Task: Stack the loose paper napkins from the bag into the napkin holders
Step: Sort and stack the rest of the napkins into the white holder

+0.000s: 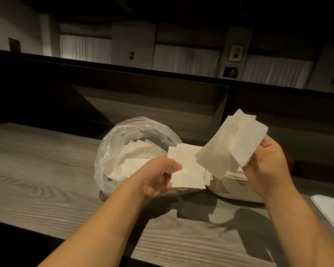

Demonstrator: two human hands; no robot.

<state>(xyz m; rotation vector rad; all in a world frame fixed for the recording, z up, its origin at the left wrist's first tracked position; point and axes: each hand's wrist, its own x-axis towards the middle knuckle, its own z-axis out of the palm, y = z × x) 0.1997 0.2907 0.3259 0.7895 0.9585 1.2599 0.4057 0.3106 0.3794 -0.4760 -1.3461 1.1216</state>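
Forearms reach in from the near edge over the wooden desk (46, 170). Just beyond, the left hand (158, 178) pinches a flat napkin (187, 170) by its edge, and the right hand (266, 166) grips a fanned bunch of napkins (231, 143) raised at a tilt. Behind them the clear bag (131, 151) lies open, many loose napkins still inside. A white holder (237, 187) seems to sit under the right hand, mostly hidden, so most stacking looks left to do.
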